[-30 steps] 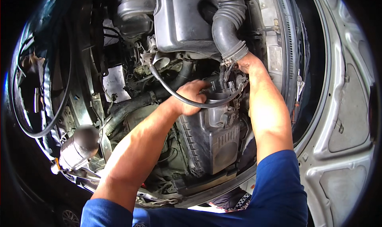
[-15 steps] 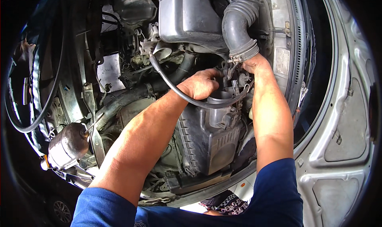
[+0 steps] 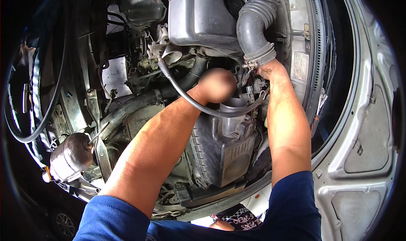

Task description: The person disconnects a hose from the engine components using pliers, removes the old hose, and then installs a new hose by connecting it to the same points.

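I am leaning over a car's engine bay. My left hand [image 3: 218, 85] is blurred and rests on the grey round outlet [image 3: 231, 110] on top of the black air filter box [image 3: 220, 152]. Its fingers cannot be made out. My right hand [image 3: 270, 69] is pressed against the lower end of the ribbed grey intake hose [image 3: 253, 25], right at its metal clamp [image 3: 260, 57]. The fingers tuck under the hose end. A thin black hose [image 3: 186, 99] loops across under my left wrist.
A grey engine cover [image 3: 198, 17] lies behind the hands. A thick black radiator hose [image 3: 139, 103] runs left of my left forearm. A round metal canister [image 3: 69, 156] sits at the lower left. The silver fender [image 3: 363, 148] curves along the right.
My head has moved closer, so the engine bay fills more of the view. Both hands stay at the hose end and the air box outlet; the left hand has shifted slightly right.
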### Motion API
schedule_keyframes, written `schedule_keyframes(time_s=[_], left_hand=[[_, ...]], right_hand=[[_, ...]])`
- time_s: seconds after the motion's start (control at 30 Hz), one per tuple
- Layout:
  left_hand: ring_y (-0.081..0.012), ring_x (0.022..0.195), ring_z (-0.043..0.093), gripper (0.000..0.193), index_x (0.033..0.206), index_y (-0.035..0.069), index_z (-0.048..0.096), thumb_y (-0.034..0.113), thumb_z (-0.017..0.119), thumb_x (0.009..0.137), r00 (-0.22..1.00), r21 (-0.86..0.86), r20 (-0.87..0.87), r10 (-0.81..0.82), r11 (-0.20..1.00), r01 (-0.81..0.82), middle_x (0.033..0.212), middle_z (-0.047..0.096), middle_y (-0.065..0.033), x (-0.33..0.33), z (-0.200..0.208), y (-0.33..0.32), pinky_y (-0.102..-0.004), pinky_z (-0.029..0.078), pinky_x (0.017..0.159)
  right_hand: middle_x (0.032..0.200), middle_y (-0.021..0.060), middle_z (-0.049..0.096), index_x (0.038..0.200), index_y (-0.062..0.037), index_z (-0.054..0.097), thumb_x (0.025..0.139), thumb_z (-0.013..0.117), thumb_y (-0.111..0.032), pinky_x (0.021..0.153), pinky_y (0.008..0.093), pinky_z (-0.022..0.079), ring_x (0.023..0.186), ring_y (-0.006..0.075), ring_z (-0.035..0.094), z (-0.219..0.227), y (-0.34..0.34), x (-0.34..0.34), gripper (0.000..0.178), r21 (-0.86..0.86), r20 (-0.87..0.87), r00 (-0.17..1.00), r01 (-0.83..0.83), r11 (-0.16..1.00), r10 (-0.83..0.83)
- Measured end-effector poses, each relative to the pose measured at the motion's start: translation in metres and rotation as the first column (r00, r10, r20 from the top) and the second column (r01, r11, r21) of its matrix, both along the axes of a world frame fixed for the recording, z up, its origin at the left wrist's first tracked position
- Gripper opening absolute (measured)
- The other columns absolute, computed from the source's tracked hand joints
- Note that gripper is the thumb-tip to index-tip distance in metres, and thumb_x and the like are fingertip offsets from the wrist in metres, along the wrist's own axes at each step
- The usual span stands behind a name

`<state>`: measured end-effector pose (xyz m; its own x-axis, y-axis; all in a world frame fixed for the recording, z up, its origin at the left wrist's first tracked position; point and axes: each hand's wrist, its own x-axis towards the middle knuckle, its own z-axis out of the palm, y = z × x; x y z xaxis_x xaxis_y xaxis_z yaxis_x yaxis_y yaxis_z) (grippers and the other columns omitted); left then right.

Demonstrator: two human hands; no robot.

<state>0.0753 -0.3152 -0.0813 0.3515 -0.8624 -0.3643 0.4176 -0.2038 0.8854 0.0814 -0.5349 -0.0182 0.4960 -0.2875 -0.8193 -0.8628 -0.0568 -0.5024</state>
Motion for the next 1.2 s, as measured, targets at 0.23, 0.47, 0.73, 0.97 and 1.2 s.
schedule_keyframes(time_s=[0.23, 0.47, 0.73, 0.97, 1.2], left_hand=[[-0.0274, 0.093, 0.065, 0.029, 0.099, 0.004, 0.067, 0.017, 0.058, 0.075, 0.998, 0.018, 0.013, 0.059, 0.998, -0.059, 0.095, 0.068, -0.0166, -0.004, -0.004, -0.005, -0.0326, 0.049, 0.085], [-0.0184, 0.077, 0.063, 0.026, 0.098, 0.004, 0.066, 0.019, 0.065, 0.077, 0.996, 0.018, 0.007, 0.090, 0.996, -0.090, 0.080, 0.067, -0.0092, -0.008, -0.008, -0.008, -0.0314, 0.050, 0.076], [-0.0162, 0.074, 0.061, 0.022, 0.095, 0.005, 0.066, 0.018, 0.069, 0.076, 0.992, -0.012, 0.035, 0.122, 0.993, -0.121, 0.076, 0.065, -0.0068, -0.011, -0.012, -0.011, -0.0300, 0.049, 0.072], [-0.0130, 0.070, 0.058, 0.017, 0.089, 0.006, 0.065, 0.016, 0.070, 0.077, 0.993, 0.017, 0.001, 0.120, 0.993, -0.120, 0.072, 0.063, -0.0038, -0.012, -0.013, -0.013, -0.0284, 0.048, 0.069], [-0.0112, 0.069, 0.056, 0.015, 0.088, 0.006, 0.065, 0.015, 0.070, 0.077, 0.993, 0.007, -0.047, 0.112, 0.994, -0.112, 0.071, 0.062, -0.0020, -0.012, -0.013, -0.016, -0.0276, 0.047, 0.067]], right_hand=[[0.083, 0.0009, 0.067, 0.098, -0.0123, 0.064, 0.082, 0.071, -0.019, 0.059, 0.0290, 0.051, 0.071, 0.0131, 0.065, 0.005, 0.009, -0.001, 0.019, -0.047, 0.094, 0.990, -0.097, 0.994, 0.101], [0.082, -0.0001, 0.067, 0.092, -0.0155, 0.064, 0.078, 0.077, -0.022, 0.066, 0.0321, 0.051, 0.076, 0.0151, 0.065, 0.003, -0.007, -0.001, 0.020, 0.127, -0.016, 1.000, 0.010, 0.992, -0.008], [0.083, 0.0001, 0.068, 0.092, -0.0165, 0.064, 0.079, 0.075, -0.027, 0.065, 0.0328, 0.051, 0.075, 0.0165, 0.065, 0.000, -0.010, 0.000, 0.020, 0.123, -0.018, 1.000, 0.000, 0.992, 0.002], [0.087, 0.0028, 0.069, 0.096, -0.0116, 0.065, 0.083, 0.071, -0.027, 0.065, 0.0312, 0.053, 0.078, 0.0148, 0.067, 0.005, 0.004, -0.001, 0.021, -0.005, 0.092, 0.994, -0.057, 0.998, 0.057], [0.085, 0.0058, 0.069, 0.097, -0.0097, 0.065, 0.084, 0.069, -0.021, 0.062, 0.0283, 0.055, 0.074, 0.0151, 0.068, 0.005, 0.002, 0.003, 0.018, -0.021, -0.032, 0.996, -0.079, 0.997, 0.079]])
